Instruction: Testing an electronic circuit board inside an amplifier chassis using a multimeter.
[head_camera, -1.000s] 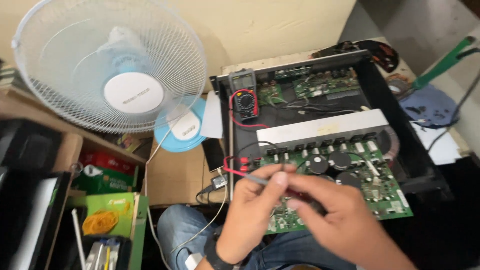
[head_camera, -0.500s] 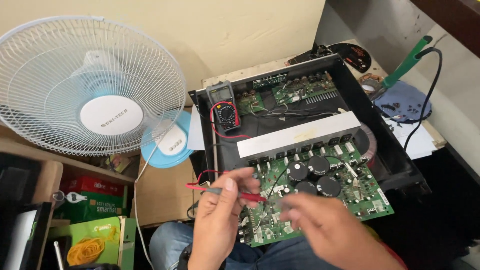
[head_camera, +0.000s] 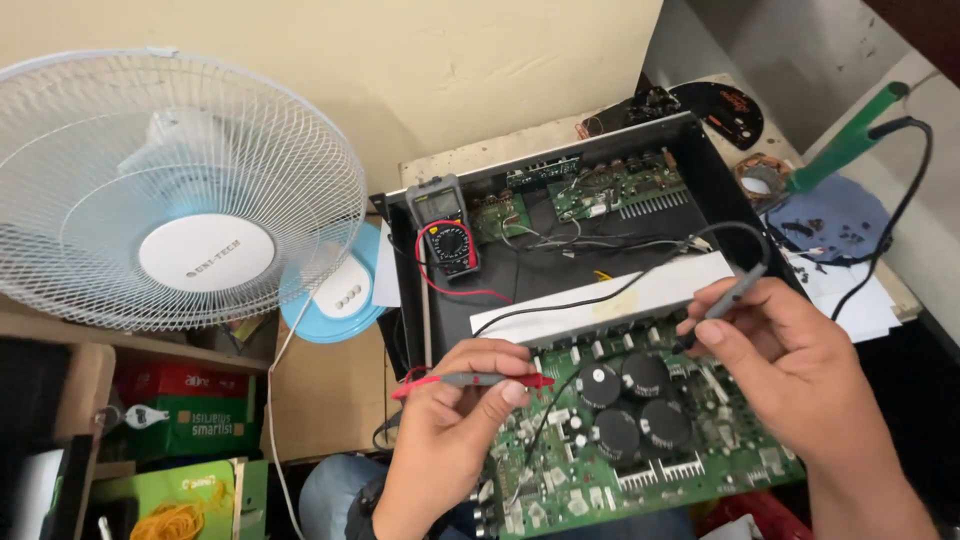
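Observation:
My left hand (head_camera: 450, 420) pinches a red multimeter probe (head_camera: 490, 380), held level just left of the green circuit board (head_camera: 640, 450). My right hand (head_camera: 790, 370) holds the black probe (head_camera: 730, 295) with its tip pointing down toward the board's right side, near several large black capacitors (head_camera: 630, 405). Red and black leads run back to a grey multimeter (head_camera: 445, 228) propped in the far left corner of the open black amplifier chassis (head_camera: 700, 160). A white metal bar (head_camera: 610, 300) crosses the chassis above the board.
A white and light-blue table fan (head_camera: 180, 190) stands at left. Green and red boxes (head_camera: 190, 420) sit on shelving below it. At right, a green-handled soldering iron (head_camera: 850, 140) lies over a blue pad with small parts (head_camera: 830, 215) and white paper.
The view has shifted, so the chassis sits more to the right. My hands have drawn apart: the right hand lifted the black probe up and right, while the left keeps the red probe near the board's left edge.

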